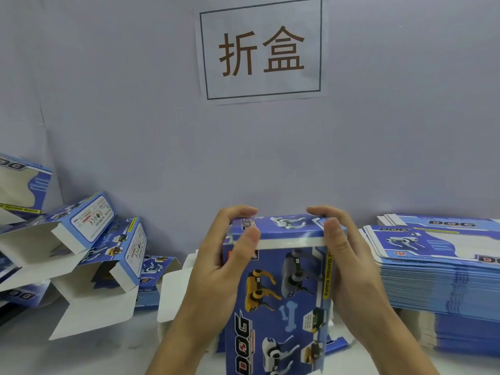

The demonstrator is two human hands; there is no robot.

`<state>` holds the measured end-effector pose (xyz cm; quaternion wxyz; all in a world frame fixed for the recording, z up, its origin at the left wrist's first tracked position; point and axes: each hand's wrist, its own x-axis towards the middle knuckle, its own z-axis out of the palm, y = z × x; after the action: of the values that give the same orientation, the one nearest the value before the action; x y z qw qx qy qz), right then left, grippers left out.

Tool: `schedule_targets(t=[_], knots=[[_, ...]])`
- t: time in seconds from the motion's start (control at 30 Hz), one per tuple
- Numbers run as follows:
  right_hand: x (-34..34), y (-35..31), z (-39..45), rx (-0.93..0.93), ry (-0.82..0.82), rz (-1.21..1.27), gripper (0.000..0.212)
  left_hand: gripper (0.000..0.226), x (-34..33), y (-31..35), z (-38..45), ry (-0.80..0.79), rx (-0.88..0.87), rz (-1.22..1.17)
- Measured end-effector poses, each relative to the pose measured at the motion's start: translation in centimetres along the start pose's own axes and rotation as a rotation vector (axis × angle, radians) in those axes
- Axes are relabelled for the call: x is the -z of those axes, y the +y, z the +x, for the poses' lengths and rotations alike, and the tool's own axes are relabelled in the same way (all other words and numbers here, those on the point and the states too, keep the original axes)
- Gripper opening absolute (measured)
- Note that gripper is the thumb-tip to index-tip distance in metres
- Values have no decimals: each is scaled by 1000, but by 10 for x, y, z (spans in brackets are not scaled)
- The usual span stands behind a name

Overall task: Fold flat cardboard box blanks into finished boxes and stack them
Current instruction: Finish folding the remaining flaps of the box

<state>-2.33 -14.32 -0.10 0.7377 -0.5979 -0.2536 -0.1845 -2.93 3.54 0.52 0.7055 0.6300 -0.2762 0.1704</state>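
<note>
A blue cardboard box point(281, 299) printed with robot dogs and "DOG" stands upright in the middle, in front of me. My left hand point(216, 266) grips its upper left corner, thumb on the front face and fingers curled over the top flap. My right hand point(349, 255) grips the upper right corner the same way. The top flap point(278, 228) is folded over, its white edge showing. A tall stack of flat box blanks point(443, 282) lies at the right. Several folded boxes point(94, 239) with open white flaps are heaped at the left.
A paper sign point(261, 48) with two large brown characters hangs on the grey wall behind. More flat blanks point(173, 288) lie on the white table under and behind the held box. The folded boxes at the left lean on one another, some tilted.
</note>
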Motion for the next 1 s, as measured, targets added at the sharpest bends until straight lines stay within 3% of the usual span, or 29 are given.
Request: schedule_targets(t=[0.37,0.5,0.7,1.0], knots=[[-9,-12,6,-34,47,60,59,33,-14,-4,2,110,-160,-51],[-7,-12,5,-35,20,84,41,38,-14,-4,2,121,-113,-73],[-5,-11,4,-42,17,100,43,42,-12,1,4,85,52,-147],[-2,-7,4,-24,-10,183,32,34,-13,-1,1,64,-12,-140]])
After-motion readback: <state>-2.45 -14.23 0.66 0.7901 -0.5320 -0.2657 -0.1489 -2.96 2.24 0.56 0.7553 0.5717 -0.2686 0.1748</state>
